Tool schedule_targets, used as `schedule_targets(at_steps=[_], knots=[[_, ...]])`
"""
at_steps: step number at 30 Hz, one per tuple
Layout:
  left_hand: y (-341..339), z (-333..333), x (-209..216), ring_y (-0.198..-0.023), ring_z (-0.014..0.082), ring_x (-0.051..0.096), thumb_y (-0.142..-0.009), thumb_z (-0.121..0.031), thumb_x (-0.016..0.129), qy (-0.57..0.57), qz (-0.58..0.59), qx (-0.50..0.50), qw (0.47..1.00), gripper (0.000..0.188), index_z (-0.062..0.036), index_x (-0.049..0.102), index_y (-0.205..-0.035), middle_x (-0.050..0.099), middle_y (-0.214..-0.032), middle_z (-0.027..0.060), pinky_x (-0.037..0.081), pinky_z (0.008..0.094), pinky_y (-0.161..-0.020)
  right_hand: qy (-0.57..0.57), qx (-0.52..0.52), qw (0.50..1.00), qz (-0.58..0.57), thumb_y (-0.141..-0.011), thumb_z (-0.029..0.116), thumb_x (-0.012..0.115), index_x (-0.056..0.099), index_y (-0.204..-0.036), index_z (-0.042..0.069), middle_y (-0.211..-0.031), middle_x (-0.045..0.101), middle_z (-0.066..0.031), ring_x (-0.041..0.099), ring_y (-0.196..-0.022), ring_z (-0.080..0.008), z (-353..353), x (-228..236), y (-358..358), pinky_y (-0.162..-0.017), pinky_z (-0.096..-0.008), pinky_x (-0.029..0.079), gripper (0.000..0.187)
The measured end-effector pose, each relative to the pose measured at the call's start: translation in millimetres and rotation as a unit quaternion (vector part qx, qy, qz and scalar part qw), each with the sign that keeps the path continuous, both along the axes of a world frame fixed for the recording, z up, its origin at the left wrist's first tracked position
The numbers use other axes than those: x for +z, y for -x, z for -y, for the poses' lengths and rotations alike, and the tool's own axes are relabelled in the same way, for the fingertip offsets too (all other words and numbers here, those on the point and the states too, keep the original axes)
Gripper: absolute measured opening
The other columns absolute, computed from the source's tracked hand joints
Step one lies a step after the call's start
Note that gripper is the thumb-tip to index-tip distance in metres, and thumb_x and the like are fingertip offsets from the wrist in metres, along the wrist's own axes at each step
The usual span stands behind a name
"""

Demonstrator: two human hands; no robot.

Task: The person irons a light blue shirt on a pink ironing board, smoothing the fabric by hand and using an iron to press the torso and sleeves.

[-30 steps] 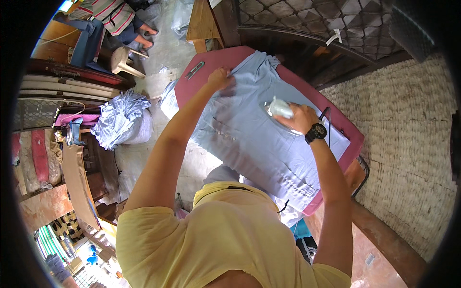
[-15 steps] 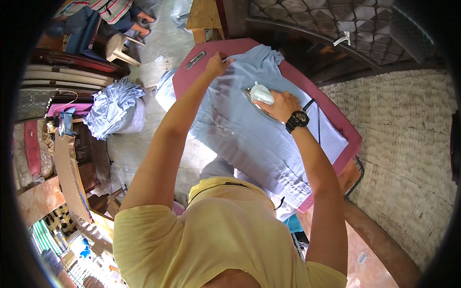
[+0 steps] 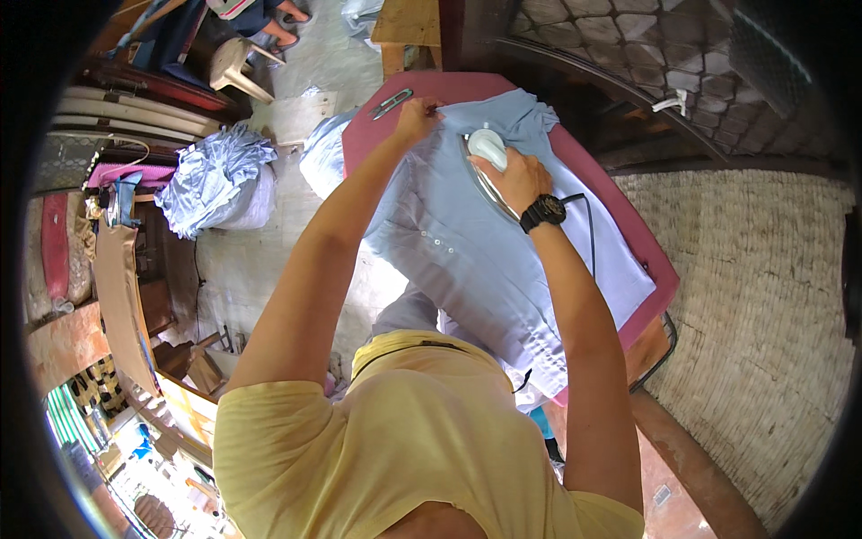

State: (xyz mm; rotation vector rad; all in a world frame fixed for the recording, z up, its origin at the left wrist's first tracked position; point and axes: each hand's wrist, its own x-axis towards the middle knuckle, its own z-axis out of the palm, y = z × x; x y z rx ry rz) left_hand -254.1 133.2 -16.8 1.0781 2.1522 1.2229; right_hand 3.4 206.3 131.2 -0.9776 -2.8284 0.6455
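Note:
A light blue buttoned shirt is spread over the dark red ironing board. My right hand, with a black watch at the wrist, is closed round the handle of a white-topped clothes iron. The iron's plate lies flat on the cloth. At the shirt's far left edge, my left hand has its fingers bent and pinching the fabric; the fingertips are partly hidden. A pair of thread snips rests on the board just beyond that hand.
The iron's black cord runs along the board's right side. A heap of blue garments sits on the floor to the left. Farther off are a plastic stool, a wooden table and another person's legs. A metal grille stands behind.
The iron has slid away from me and a little left over the shirt, towards my left hand. My left hand still holds the shirt's edge. The whole view has shifted slightly.

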Motion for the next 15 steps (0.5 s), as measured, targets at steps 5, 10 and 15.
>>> schedule_targets(at_steps=[5, 10, 15], knots=[[11.6, 34.0, -0.3, -0.096, 0.0219, 0.068, -0.080, 0.000, 0.063, -0.081, 0.082, 0.063, 0.991, 0.032, -0.0020, 0.066, -0.112, 0.070, -0.106, 0.0124, 0.053, 0.0336, -0.084, 0.010, -0.054, 0.998, -0.040, -0.082, 0.068, 0.062, 0.069, -0.092, 0.001, -0.082, 0.069, -0.0263, 0.068, -0.082, -0.0447, 7.9, -7.8, 43.1, -0.073, -0.0535, 0.053, 0.069], [16.6, 110.4, 4.5, -0.100, 0.0271, 0.063, -0.074, -0.005, 0.064, 0.063, -0.005, -0.050, 0.997, 0.040, -0.0077, 0.066, -0.113, 0.066, -0.105, 0.0102, 0.051, 0.0377, -0.087, 0.021, 0.011, 1.000, 0.006, -0.082, 0.069, 0.061, 0.070, -0.097, 0.001, -0.085, 0.069, -0.0261, 0.068, -0.085, -0.0451, 9.7, -4.9, 53.5, -0.075, -0.0526, 0.053, 0.070], [-19.2, 118.1, 13.7, -0.096, 0.0345, 0.060, -0.073, -0.002, 0.065, 0.049, -0.189, 0.030, 0.980, 0.027, -0.0088, 0.065, -0.099, 0.059, -0.099, 0.0138, 0.051, 0.0433, -0.080, 0.023, 0.013, 1.000, 0.006, -0.081, 0.069, 0.062, 0.070, -0.098, 0.001, -0.087, 0.069, -0.0261, 0.067, -0.089, -0.0444, 14.2, -1.8, 54.9, -0.079, -0.0522, 0.052, 0.071]])
